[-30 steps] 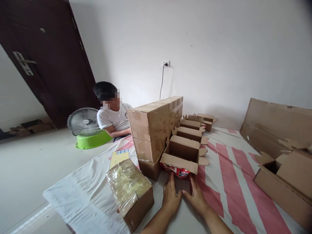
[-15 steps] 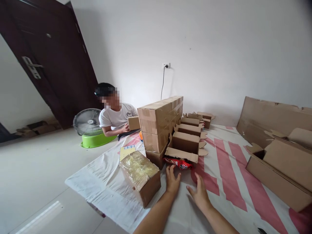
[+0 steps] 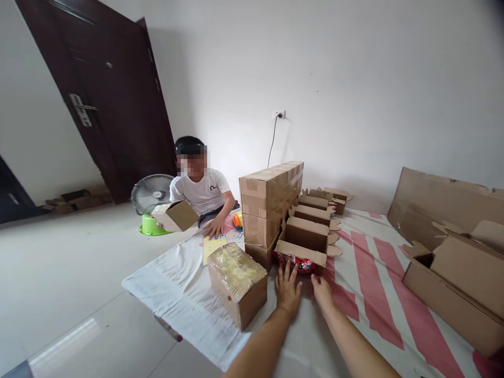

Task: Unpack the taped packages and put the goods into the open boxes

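A red snack packet (image 3: pixel 303 265) bulges from the near end of an open cardboard box (image 3: pixel 305 233), under its raised flap. My left hand (image 3: pixel 289 291) lies spread, its fingertips against the packet's front. At the packet's right end, by the box corner, my right hand (image 3: pixel 323 295) has its fingers curled in and closed on the packet's edge; the fingertips are partly hidden. To the left of my hands stands a closed box (image 3: pixel 238 283) with clear tape over its top.
Taped boxes (image 3: pixel 255 197) form a wall left of the row of open boxes (image 3: pixel 313 212). More open cartons (image 3: pixel 452 281) lie at right. Across the sheet (image 3: pixel 169 294) a person (image 3: pixel 205 194) holds a box (image 3: pixel 177 214), one hand on a yellow sheet (image 3: pixel 214 247). A fan (image 3: pixel 153 194) stands behind.
My hands have moved forward onto the packet, and the right fingers have curled in. The packet sits slightly deeper under the flap. The other person has turned and lifted their box leftward.
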`<state>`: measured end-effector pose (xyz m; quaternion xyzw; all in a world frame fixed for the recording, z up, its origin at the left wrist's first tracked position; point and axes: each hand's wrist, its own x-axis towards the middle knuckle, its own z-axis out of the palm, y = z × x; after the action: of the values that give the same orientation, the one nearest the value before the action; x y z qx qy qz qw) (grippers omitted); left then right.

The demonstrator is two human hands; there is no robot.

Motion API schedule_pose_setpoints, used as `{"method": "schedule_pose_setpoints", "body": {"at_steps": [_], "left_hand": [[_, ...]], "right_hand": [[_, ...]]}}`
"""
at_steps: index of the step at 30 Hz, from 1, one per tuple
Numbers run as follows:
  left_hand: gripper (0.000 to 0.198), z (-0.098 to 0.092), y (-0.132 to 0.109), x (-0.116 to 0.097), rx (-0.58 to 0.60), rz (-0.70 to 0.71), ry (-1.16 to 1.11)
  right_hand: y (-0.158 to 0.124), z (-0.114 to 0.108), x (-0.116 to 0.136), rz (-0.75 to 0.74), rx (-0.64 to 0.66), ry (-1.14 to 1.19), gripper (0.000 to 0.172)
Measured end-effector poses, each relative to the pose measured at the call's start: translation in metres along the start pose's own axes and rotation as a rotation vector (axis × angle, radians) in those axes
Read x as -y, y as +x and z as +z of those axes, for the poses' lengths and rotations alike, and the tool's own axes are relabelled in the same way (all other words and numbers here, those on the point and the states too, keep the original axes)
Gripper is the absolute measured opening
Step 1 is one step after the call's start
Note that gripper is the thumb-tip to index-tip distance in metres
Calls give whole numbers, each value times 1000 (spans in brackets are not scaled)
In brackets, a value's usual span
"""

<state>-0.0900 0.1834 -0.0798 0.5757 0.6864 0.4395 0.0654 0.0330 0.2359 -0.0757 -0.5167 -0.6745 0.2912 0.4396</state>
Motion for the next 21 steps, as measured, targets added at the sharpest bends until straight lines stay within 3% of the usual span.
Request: {"method": "schedule_pose_setpoints", "body": {"at_steps": [3,6,9,11,13,14,16,17,19,21], "left_hand": [[75,2,4,-2,37,-31,6],[84,4,5,-7,55,-50,-4],[77,-3,-11,-21,39,-45,-21],[62,-21,-34,-32,38,2,-39],[45,-54,-59,-39,45,134,-60],[38,-76,-69,-39,42,278,-79],[28,-126,-75,-30,-62,444,-45],[25,-151,-70,-20,-165,416,-15],[29,-198,-47,5,-400,146,49],[44,-231,-19,32,-499,-91,101]], "right_hand": [[-53,-4,4,-40,118,79,46],[-99,-13,10,-117,203,130,39],[-116,-21,14,-148,260,147,27],[-115,-22,14,-150,282,159,21],[-112,-22,13,-147,296,171,18],[-111,-21,12,-146,300,175,16],[-111,-20,11,-141,298,181,14],[-112,-19,11,-138,296,184,13],[-114,-19,11,-130,294,195,13],[-115,-19,13,-119,288,212,13]]}}
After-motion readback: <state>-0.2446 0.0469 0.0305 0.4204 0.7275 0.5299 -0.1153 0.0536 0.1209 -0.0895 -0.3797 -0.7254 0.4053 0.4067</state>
